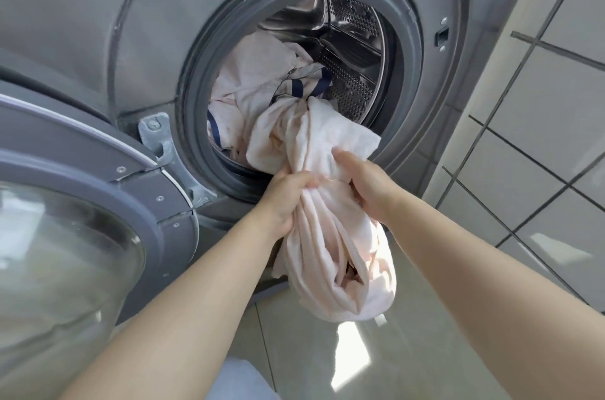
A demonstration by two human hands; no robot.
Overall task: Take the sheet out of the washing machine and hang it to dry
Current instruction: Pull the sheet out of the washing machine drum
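Closest to me, both bare arms reach forward, and the left hand (288,193) and right hand (363,183) sit side by side, each with fingers curled tight round the same twisted neck of the pale pink sheet (327,236). Below the hands a bunched loop of it hangs down toward the floor (425,350); above and beyond them it runs back over the grey door seal (196,79) into the drum (353,49), where most of it lies in a heap, with some cloth edged in dark blue among it.

It looks damp, limp and weighty, roped up from the spin, so I'd expect it to drag and catch at the seal rather than slide free. Taking hold hand over hand along the twist seems wisest, keeping the hanging end off the floor. The open door (82,203) stands to the left of the left hand.
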